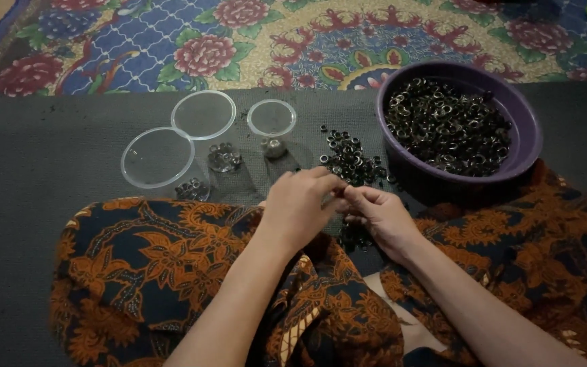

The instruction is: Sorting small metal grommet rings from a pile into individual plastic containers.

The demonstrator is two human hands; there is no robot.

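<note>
In the middle of the dark grey mat [35, 156], just above my lap, my two hands meet fingertip to fingertip. My left hand [298, 207] comes in from the lower left with the back of it facing up and the fingers curled down and pinched together. My right hand [380, 216] comes in from the lower right, wrist bent, with its fingers pointing left at the other hand. Both hands look pinched on something tiny between them, but it is too small for me to see what it is.

Just above my fingers lies a loose pile of small dark metal rings [351, 158] on the mat. A few more of the rings [354, 238] lie under my right hand. To the right of the pile sits a round purple bowl [528, 129], and it is full of the same dark rings [446, 126].

To the left of the pile I see three clear plastic cups. The small cup [272, 126] is nearest the pile. The middle cup [205, 119] is next, and the big cup [159, 160] is farthest left, touching the middle one. Each cup has a few little things at the bottom.

My legs are covered by a dark cloth with orange flowers [144, 265]. Past the mat is a bright rug with red roses [205, 47].
</note>
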